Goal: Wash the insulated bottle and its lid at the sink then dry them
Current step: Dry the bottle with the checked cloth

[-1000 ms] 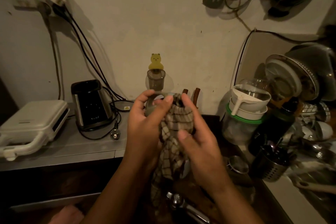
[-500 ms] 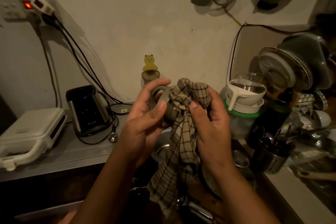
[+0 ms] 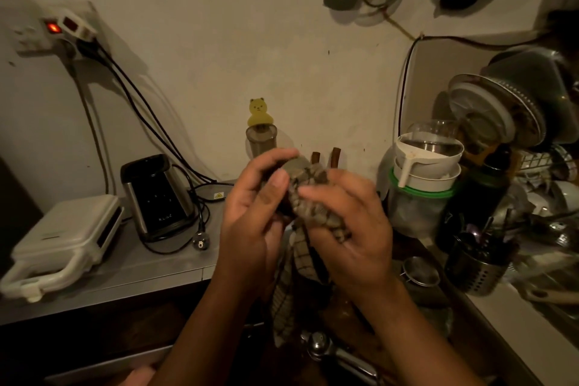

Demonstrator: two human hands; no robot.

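While your left hand [image 3: 254,222] grips the lid [image 3: 297,165] above the tap [image 3: 318,343], fingers curled round its rim, and your right hand [image 3: 354,230] pinches the checked cloth [image 3: 316,210] bunched against it, turn the lid in steps and press the cloth into the inner groove and thread, where water is likely to collect. Count one lid, one cloth and two hands at work. One dark bottle [image 3: 482,194], probably the insulated one, stands above and to the right of the tap among the dishes, touched by neither hand.
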